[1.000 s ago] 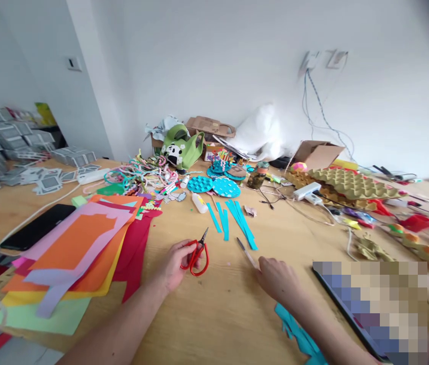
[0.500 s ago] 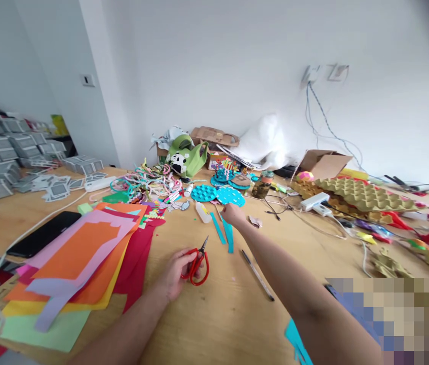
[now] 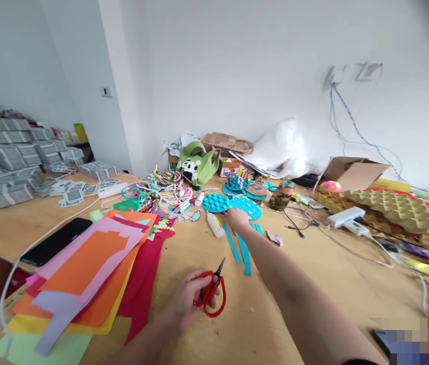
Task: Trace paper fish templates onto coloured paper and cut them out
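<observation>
Head view: L hand (image 3: 194, 293) has red-handled scissors (image 3: 218, 274) over the table (image 3: 286, 314), fingers curled closed round one handle loop, other loop hanging free on the R side. Blades look together, tips angled up & away from the person.

R arm stretched fwd across the table; R hand (image 3: 238, 218) is down at the near edge of the dotted blue disc (image 3: 252, 208), right by the top ends of some blue strips (image 3: 244, 256). Can't tell if its fingers are spread or pinching anything (back of hand & wrist block the view). Bumpy blue disc (image 3: 215, 203) just L of the dotted one; white squeeze bottle (image 3: 215, 225) lies near the R hand, also on its L.

Further L: stack of coloured sheets (image 3: 88, 263), orange/pink/yellow etc., w/ dark red sheets (image 3: 146, 279) beside it & a black phone (image 3: 57, 242) at its far-L side. Tangled pile of craft bits (image 3: 161, 187) sits behind, in front of a green bag (image 3: 199, 165). Over R: jar (image 3: 280, 196), white power strip (image 3: 345, 217), egg trays (image 3: 400, 208).
</observation>
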Demonstrator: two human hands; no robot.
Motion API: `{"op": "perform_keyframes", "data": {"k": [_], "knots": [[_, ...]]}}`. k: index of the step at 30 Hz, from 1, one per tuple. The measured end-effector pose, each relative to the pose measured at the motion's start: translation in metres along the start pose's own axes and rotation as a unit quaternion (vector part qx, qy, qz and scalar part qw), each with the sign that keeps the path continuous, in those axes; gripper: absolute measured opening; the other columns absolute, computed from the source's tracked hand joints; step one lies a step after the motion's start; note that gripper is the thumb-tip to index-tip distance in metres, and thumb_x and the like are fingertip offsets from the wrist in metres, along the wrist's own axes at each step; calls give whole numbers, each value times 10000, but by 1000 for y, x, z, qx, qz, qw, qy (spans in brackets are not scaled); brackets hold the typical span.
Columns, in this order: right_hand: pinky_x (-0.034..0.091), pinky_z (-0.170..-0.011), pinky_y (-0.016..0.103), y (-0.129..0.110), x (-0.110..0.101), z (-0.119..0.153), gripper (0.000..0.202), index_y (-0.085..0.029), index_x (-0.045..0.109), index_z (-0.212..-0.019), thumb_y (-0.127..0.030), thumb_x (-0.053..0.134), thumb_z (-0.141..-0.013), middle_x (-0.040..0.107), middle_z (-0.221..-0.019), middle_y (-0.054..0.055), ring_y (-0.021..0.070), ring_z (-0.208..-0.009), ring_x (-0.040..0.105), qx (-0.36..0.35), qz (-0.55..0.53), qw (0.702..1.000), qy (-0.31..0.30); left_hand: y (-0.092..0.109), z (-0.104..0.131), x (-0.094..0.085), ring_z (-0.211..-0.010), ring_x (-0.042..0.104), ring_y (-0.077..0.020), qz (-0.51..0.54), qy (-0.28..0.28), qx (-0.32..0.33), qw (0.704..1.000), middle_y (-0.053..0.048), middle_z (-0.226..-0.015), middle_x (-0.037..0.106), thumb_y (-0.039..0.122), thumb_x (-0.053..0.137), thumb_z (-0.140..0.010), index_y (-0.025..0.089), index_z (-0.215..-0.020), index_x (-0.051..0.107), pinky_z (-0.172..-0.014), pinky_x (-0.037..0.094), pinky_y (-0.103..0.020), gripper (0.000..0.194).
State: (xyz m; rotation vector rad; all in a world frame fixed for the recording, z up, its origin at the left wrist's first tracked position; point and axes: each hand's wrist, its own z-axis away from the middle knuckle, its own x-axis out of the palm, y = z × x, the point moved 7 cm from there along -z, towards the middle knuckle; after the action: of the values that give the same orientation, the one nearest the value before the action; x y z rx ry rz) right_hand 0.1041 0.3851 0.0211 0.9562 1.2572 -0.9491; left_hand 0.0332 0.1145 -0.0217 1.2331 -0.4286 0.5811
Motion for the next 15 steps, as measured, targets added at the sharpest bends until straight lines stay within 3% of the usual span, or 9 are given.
{"op": "perform_keyframes", "data": {"k": [6,15], "knots": [[523,-837,401,2,6,-1,321,-155,574,-1169,-345,570,-910,597,-1164,88,200,-992,606,-14,19,1000,0,-5,-1,-5,-584,595,-144,9,0,-5,1000,-74,-733,663,344,750,-670,107,-810,651,-510,413,-249,292],[520,-844,407,0,2,-2,321,-160,572,-1175,-346,566,-912,593,-1176,88,202,-1000,603,-33,39,999,-11,-2,2,0,-584,590,-151,10,8,-3,1000,-74,-701,655,342,775,-628,108,-766,650,-499,417,-250,299]]}}
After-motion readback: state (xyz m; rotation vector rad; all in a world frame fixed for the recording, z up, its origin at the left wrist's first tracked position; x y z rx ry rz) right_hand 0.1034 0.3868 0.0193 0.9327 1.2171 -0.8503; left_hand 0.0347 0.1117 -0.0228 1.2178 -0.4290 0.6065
